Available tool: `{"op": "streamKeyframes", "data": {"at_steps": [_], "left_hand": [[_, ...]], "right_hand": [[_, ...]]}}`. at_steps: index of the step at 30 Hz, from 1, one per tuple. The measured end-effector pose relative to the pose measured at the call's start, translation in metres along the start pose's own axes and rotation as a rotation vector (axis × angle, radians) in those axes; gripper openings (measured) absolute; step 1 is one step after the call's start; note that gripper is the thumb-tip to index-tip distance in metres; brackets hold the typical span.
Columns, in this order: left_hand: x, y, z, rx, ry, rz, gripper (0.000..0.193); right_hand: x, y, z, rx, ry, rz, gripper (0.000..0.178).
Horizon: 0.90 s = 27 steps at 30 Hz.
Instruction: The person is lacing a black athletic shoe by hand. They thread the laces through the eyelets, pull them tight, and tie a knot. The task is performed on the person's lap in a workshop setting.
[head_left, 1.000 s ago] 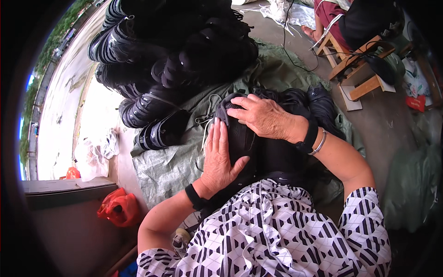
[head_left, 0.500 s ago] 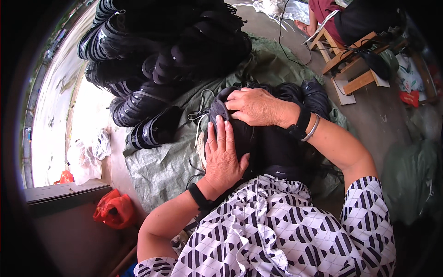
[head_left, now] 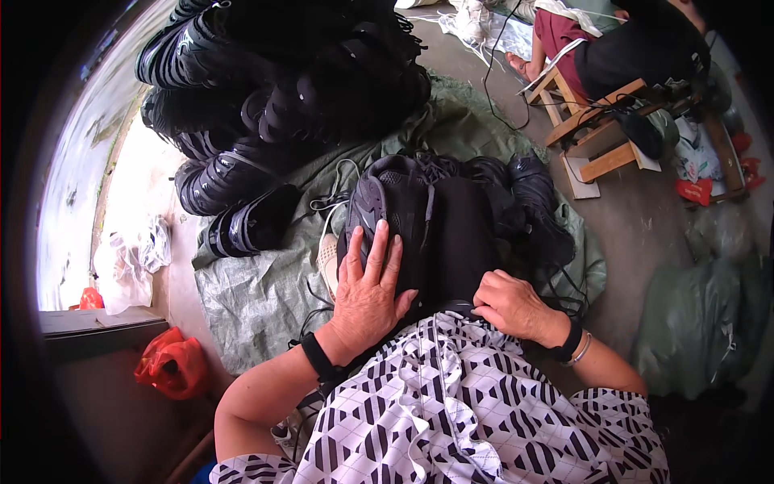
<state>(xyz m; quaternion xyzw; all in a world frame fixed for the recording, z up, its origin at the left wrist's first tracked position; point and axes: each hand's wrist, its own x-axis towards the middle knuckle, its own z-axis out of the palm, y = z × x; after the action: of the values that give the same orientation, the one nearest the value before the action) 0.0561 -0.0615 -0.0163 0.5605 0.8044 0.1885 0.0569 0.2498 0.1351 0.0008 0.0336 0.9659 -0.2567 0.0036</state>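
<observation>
A dark sports shoe (head_left: 368, 198) with a mesh lining and loose laces rests on my black-trousered lap (head_left: 463, 234). My left hand (head_left: 367, 294) lies along its near side, fingers stretched and touching it. Down by the hem of my patterned blouse (head_left: 435, 379), my right hand (head_left: 520, 306) is drawn back from the shoe with its fingers curled together. What those fingers hold, if anything, is hidden. Beyond my lap, to the right, sit more dark shoes (head_left: 540, 202). A pale shoe (head_left: 327, 262) with white laces shows partly, left of my left hand.
A tall pile of black shoes (head_left: 266, 97) stands at the far left on a green woven sheet (head_left: 250, 294). Red plastic bags (head_left: 173, 363) hang at the lower left. At the far right another person (head_left: 556, 32) sits near a wooden stool (head_left: 597, 145); a dark green sack (head_left: 697, 331) stands below.
My right hand has left the shoe's collar and come down toward my waist. My left hand stays at the shoe's side. The whole view has shifted slightly.
</observation>
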Motion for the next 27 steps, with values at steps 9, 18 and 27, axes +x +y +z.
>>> {"op": "streamKeyframes", "data": {"at_steps": [9, 18, 27], "left_hand": [[-0.003, 0.004, -0.008, -0.016, -0.06, 0.039, 0.076], [0.004, 0.01, -0.012, -0.048, -0.087, 0.039, 0.071], [0.046, 0.037, -0.039, -0.196, -0.039, 0.164, 0.046]], "right_hand": [[-0.002, 0.0, -0.016, 0.424, -0.245, 0.382, 0.025], [-0.02, 0.026, -0.015, 0.437, -0.303, 0.163, 0.012], [0.003, 0.02, -0.021, 0.847, -0.093, 0.282, 0.014]]}}
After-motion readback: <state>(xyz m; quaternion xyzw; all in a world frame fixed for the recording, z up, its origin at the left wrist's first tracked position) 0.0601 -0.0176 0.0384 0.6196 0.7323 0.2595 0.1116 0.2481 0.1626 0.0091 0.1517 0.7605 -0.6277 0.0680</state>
